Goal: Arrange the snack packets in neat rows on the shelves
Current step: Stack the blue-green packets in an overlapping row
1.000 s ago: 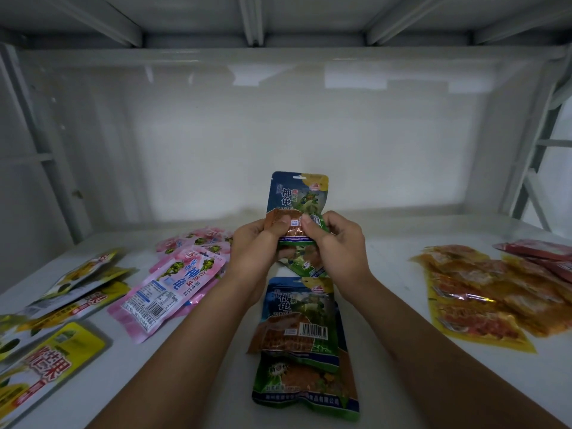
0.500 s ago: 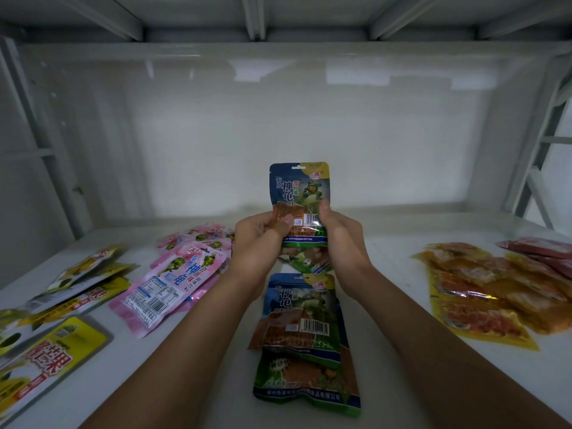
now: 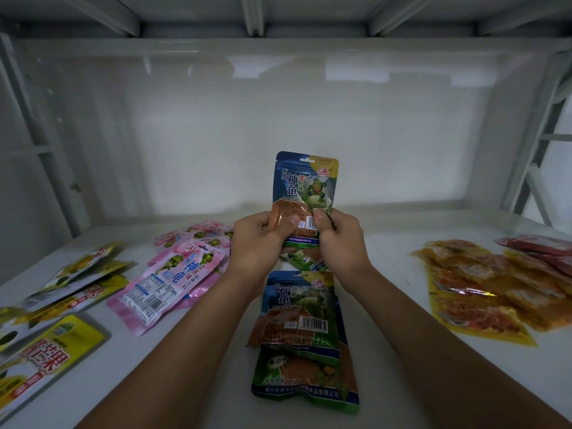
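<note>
The white shelf [image 3: 387,243] spreads wide and shallow under a metal-ribbed upper tier, and packets lie on it in colour groups. The orange-yellow packets [image 3: 483,292] sprawl overlapped on the right, with red packets [image 3: 538,246] beyond them at the edge. On the left lie the yellow packets [image 3: 55,308], loosely fanned, and next to them the pink packets [image 3: 173,280] in a slanting stack. Down the middle runs a short column of blue-green packets [image 3: 300,335], one overlapping the next, lying between the person's forearms.

Over the last second the held blue-green packet [image 3: 305,193] has risen and straightened: it was lower and partly bunched in the fingers, and now it stands upright and flat-faced above the column, its printed front toward the camera. This looks like a smoothing and squaring-up before placing, so the middle row is probably about to gain one more packet at its far end.

The left hand [image 3: 260,243] grips the packet's lower left part, its thumb lying across the orange panel and its fingers curled behind. The right hand [image 3: 337,239] pinches the lower right part, thumb on the front near the barcode. Both hands are closed on that same packet, and it hangs clear of the shelf. A further green packet [image 3: 305,261] peeps out just below the hands; whether a finger touches it cannot be told.
</note>
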A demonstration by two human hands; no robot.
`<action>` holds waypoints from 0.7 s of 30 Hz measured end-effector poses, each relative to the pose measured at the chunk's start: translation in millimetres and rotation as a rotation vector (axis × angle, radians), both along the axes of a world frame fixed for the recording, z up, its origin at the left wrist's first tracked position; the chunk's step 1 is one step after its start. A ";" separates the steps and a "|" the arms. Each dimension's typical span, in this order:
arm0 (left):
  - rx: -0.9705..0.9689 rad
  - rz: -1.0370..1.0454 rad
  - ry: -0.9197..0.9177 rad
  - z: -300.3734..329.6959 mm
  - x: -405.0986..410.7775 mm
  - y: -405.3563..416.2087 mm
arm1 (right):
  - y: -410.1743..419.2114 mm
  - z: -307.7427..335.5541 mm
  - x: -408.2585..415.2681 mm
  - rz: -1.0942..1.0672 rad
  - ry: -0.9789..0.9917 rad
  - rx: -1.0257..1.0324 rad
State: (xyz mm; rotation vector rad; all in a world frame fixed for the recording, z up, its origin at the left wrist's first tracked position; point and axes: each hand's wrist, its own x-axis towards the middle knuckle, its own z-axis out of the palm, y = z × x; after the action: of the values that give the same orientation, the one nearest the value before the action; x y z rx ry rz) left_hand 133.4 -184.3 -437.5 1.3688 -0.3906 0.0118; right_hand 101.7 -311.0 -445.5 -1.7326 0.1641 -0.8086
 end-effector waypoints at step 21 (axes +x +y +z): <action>-0.007 -0.019 0.112 5.4 -0.7 3.0 | 0.8 4.3 -1.8 0.206 0.008 0.254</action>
State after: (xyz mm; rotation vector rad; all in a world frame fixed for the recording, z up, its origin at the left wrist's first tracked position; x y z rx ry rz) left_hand 132.7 -181.3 -432.1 1.3520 -0.3091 -0.0793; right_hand 99.8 -310.2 -441.2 -1.4851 0.0878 -0.6018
